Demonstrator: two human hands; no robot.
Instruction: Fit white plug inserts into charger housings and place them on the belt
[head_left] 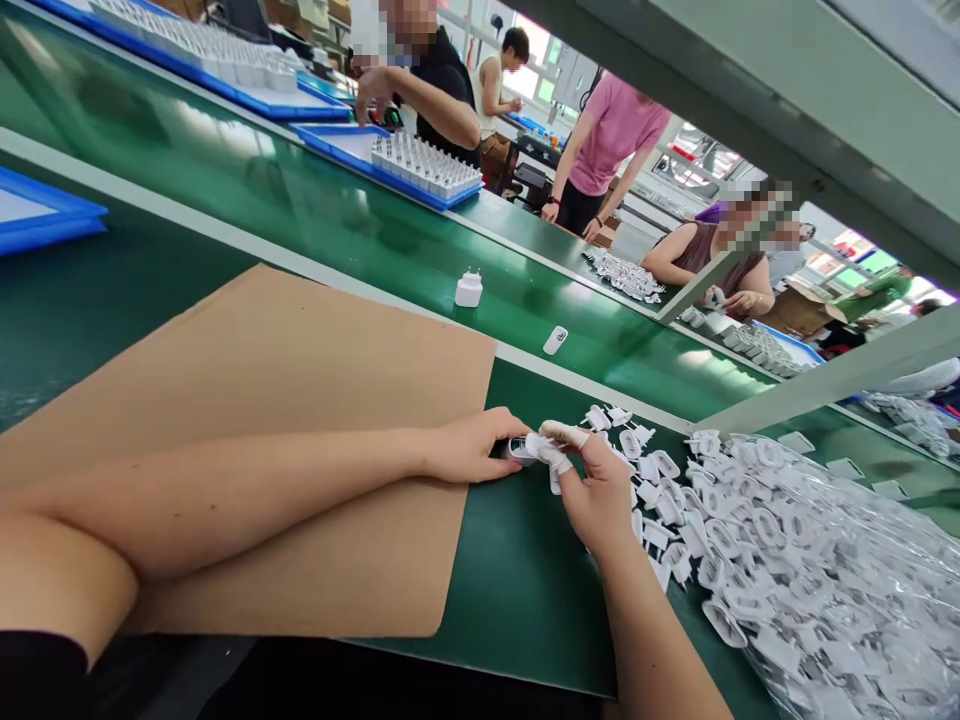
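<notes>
My left hand (480,445) pinches a small white charger housing (519,451) on its side, low over the green table by the cardboard's right edge. My right hand (596,480) meets it from the right, with white covers on thumb and forefinger. Its fingertips are pressed together at the housing's right end; what lies between them is hidden. Just right of this hand lie several loose white plug covers with pins (664,465). They run into a large heap of the same parts (795,560), partly under clear plastic.
Brown cardboard (315,380) lies under my left arm. On the green conveyor belt (405,270) ahead stand a white charger (469,289) and a small white part (555,341). Blue trays (427,185) line the far side, where several people work. A slanted metal frame (825,370) rises at right.
</notes>
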